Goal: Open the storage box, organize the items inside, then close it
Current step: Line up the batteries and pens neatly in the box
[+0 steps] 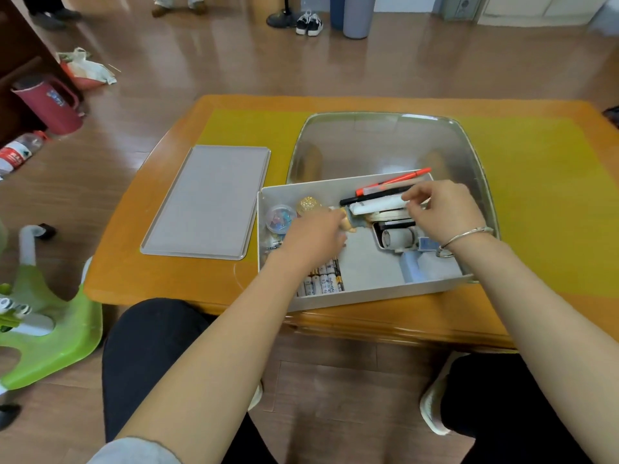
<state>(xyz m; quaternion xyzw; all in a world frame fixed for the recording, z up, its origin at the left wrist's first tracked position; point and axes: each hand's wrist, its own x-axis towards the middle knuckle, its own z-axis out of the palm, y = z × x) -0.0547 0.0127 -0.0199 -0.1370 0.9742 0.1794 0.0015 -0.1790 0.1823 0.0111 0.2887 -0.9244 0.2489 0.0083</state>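
Hands sorting in open box

Box (368, 298) sits lidless on the table (160, 279), partly on a steel tray (385, 128); its lid (206, 202) lies just left. Left hand (313, 237) grips a small figurine (351, 222). Right hand (445, 209) pinches a white tube (378, 205) beside pens (392, 184). Batteries (323, 281) line the near wall.

Glossy brown wood-plank floor (335, 72), soft reflections from overhead light. Low orange wooden table (160, 262) with rounded corners, yellow-green mat (542, 195) across top. Left on floor: maroon plastic jug with handle (50, 105), clear plastic bottle with red label (20, 152) lying on side, lime-green plastic stool (50, 339). Dark wooden cabinet (16, 55) at far left. Far edge: grey cylindrical bin (356, 15), pair of black-and-white sneakers (310, 24).
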